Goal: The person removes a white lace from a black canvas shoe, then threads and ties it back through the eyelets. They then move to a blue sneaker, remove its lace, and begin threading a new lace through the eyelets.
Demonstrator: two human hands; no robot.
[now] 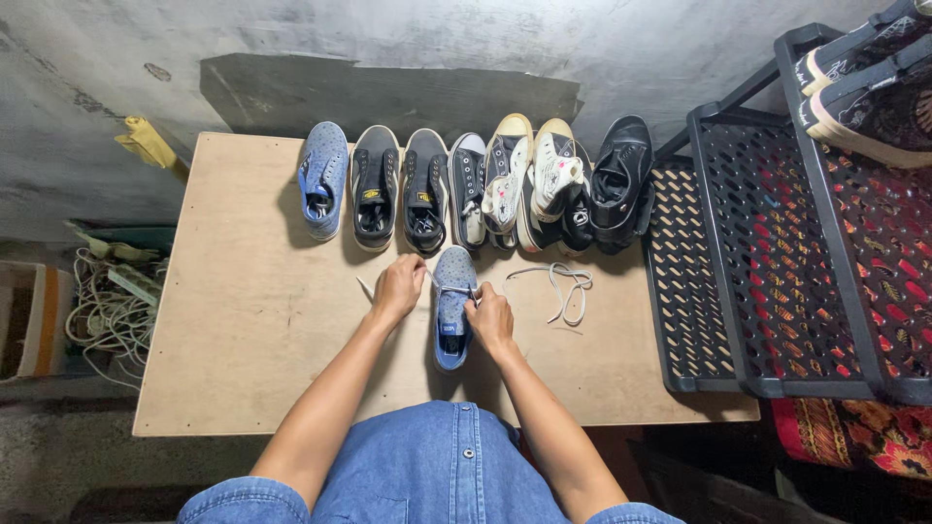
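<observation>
Here the left hand (399,287) and the right hand (488,316) each pinch a white lace (452,289) on the blue shoe (452,306) in the middle of the table (252,330). The lacing looks only partly done. Its lone blue partner (322,180) waits in the row behind.

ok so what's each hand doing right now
Left hand: closed, pinching the white lace of the blue shoe.
Right hand: closed on the lace at the shoe's other side.

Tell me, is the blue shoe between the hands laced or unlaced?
Partly laced: white lace crosses the blue shoe, while both hands pull its loose ends.
</observation>
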